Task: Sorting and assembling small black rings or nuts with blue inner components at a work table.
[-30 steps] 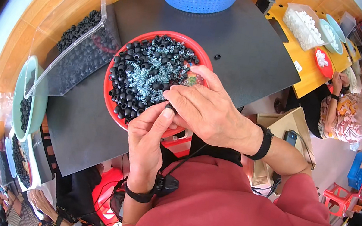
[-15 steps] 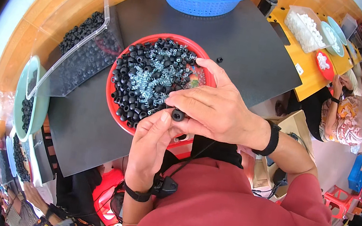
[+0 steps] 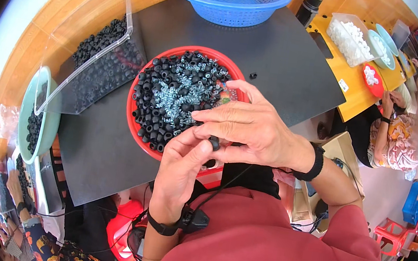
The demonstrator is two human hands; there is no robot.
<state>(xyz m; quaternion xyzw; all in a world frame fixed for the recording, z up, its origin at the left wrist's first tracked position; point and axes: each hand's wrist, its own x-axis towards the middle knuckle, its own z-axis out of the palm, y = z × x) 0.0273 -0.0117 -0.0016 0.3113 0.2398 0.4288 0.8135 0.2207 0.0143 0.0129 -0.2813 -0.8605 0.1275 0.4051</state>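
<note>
Over the near right edge of a red basin (image 3: 198,49), my two hands meet. Between their fingertips is a small black plastic barrel-shaped piece (image 3: 214,142). My left hand (image 3: 179,168) pinches it with thumb and forefinger. Against its other side, the thumb and finger of my right hand (image 3: 258,131) are closed, while its upper fingers stretch over the basin. Part of another black piece shows by the right fingers. Many similar black pieces (image 3: 148,113) fill the basin, with a pile of small metal coil springs (image 3: 172,97) on top.
Beyond the basin stands a blue plastic basket (image 3: 228,19); left is a clear bin (image 3: 97,89) of black pieces beside a green bowl (image 3: 49,142). One loose black piece (image 3: 253,75) lies on the dark table (image 3: 305,64). Co-workers sit right, at a yellow table (image 3: 351,100), and lower left.
My left hand has shifted right and down, its thumb now lower. The black piece has turned, so its hole no longer faces up. At lower left, a co-worker's arm has moved.
</note>
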